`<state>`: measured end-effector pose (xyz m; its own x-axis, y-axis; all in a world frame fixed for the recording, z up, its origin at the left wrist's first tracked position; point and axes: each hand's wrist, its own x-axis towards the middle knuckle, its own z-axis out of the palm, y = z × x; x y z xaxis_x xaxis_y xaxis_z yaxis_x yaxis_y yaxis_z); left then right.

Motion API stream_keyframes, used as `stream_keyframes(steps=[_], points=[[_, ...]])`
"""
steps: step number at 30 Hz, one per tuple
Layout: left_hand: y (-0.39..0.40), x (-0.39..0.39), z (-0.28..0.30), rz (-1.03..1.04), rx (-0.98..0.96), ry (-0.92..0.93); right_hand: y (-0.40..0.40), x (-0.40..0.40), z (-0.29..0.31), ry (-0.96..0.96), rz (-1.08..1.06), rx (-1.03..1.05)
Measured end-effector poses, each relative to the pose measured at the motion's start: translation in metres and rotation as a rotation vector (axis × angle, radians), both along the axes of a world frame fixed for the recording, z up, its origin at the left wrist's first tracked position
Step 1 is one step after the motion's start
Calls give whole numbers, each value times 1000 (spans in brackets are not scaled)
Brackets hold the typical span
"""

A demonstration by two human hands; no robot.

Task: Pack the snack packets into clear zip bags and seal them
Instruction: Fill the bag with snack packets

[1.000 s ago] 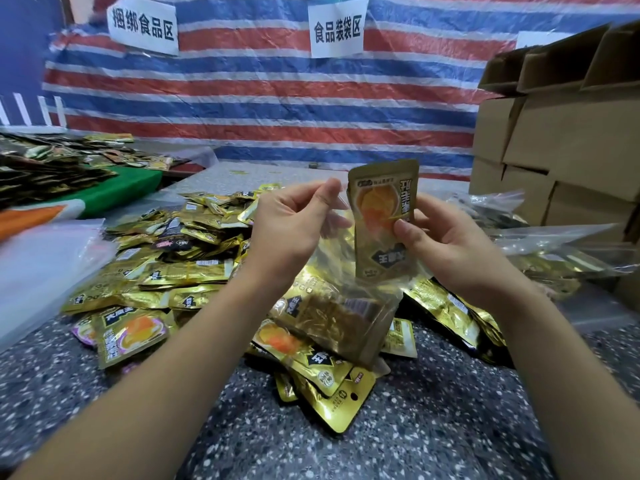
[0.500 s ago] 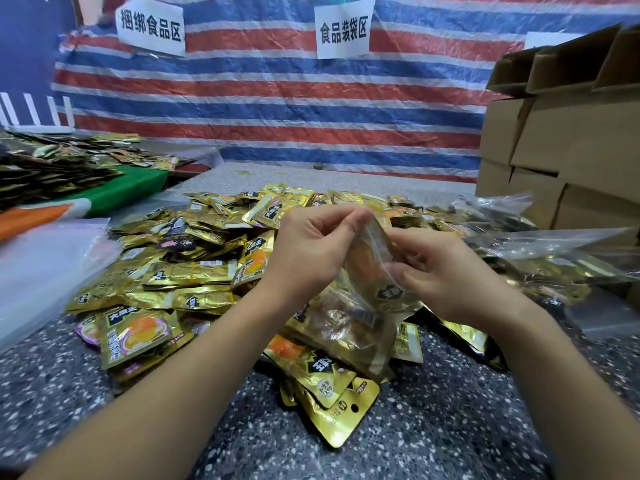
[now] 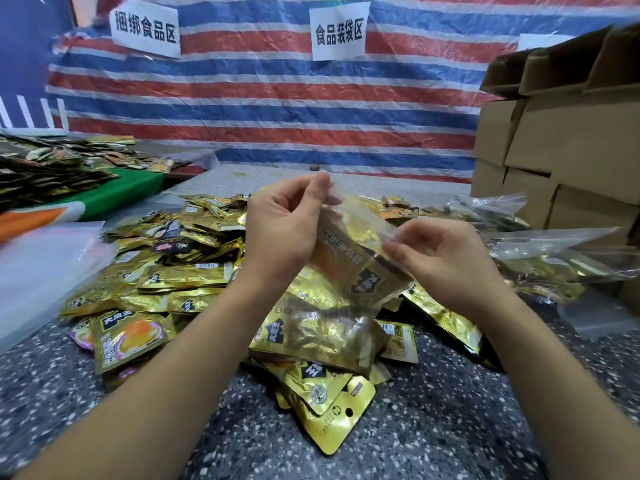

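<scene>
1. A heap of gold snack packets (image 3: 180, 278) spreads across the speckled table (image 3: 433, 427) at centre frame, cardboard boxes (image 3: 571, 143) stacked at right
2. A clear zip bag (image 3: 332, 306), already stuffed with packets, hangs at centre above the heap
3. The left hand (image 3: 280, 233) pinches the bag's upper mouth edge; the right hand (image 3: 446, 258) pinches the lower edge, fingers clamped on plastic
4. Sealing likely goes best with both lips aligned, packets pushed clear, then the strip pressed end to end
</scene>
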<state>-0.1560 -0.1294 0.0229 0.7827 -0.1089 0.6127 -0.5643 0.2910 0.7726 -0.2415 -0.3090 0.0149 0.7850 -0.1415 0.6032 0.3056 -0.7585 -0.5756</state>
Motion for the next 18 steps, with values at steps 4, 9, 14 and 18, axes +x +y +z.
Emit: stream_keyframes(steps=[4, 9, 14, 18], points=[[-3, 3, 16, -50, -21, 5, 3, 0, 2, -270, 25, 272], [-6, 4, 28, -142, -21, -23, 4, -3, 4, -303, 55, 545], [-4, 7, 12, -126, 40, -23, 2, 2, 1, -292, 9, 559], [-5, 10, 5, -100, 97, -55, -2, 2, 2, -303, -104, 390]])
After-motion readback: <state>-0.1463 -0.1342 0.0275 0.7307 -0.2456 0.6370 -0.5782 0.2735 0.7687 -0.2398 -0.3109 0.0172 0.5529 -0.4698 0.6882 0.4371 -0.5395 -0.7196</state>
